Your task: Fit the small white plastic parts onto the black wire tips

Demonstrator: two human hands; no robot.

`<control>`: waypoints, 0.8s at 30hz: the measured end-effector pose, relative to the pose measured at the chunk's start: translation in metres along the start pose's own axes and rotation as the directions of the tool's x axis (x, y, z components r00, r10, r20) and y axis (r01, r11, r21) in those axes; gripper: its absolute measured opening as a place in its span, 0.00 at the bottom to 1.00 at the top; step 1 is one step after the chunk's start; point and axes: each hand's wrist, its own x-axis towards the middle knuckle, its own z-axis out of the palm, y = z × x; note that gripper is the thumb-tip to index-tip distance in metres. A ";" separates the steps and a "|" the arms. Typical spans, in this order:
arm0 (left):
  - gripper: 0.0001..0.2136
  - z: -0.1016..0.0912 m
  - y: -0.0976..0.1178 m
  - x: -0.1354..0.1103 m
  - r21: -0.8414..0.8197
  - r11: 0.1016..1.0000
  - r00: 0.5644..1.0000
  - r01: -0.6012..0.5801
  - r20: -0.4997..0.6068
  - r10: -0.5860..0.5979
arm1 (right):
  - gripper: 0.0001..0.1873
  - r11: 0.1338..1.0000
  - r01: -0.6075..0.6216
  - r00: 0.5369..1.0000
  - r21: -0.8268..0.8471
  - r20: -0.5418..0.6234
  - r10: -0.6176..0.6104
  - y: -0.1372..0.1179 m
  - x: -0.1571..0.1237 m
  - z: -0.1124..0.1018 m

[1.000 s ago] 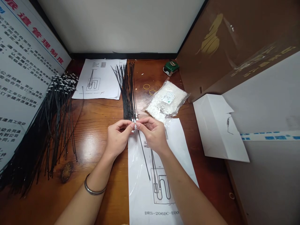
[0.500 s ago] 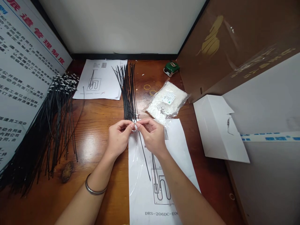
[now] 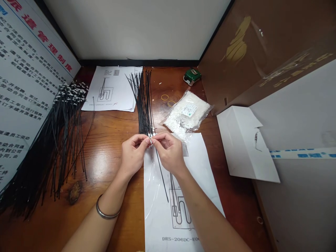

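Barely any change over the last second: right hand (image 3: 169, 152) has edged a touch left, its thumb now closer to the left hand's (image 3: 133, 152), so I read it as the same fine fingertip work, same spot. Both hands pinch narrow, thumb on index, on a small white piece (image 3: 151, 140) (mostly hidden, can't tell how it's seated) at the near end of the black wire bundle (image 3: 144, 108), over the top edge of the drawing sheet (image 3: 156, 224). Wrists low, forearms angled in.
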 end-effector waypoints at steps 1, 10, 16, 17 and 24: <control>0.06 0.000 0.000 0.000 0.002 1.000 1.000 -0.001 0.006 0.001 | 0.02 1.000 -0.010 1.000 0.016 -0.003 0.010 0.000 0.000 0.000; 0.07 -0.002 0.000 -0.001 0.079 0.995 0.997 -0.056 0.056 0.052 | 0.05 0.987 -0.083 0.995 0.138 -0.051 0.091 -0.011 0.003 -0.001; 0.09 -0.016 0.012 -0.024 0.326 0.942 0.986 -0.079 0.164 0.026 | 0.10 0.966 -0.087 0.950 0.245 -0.271 0.154 -0.010 0.014 -0.014; 0.09 -0.021 0.014 -0.030 0.367 0.927 0.979 -0.082 0.205 0.006 | 0.10 0.958 -0.080 0.939 0.274 -0.302 0.165 -0.009 0.016 -0.017; 0.10 -0.051 0.025 -0.061 0.391 0.919 0.978 0.041 0.173 -0.117 | 0.13 0.937 -0.088 0.947 0.339 -0.264 0.184 -0.009 0.024 -0.033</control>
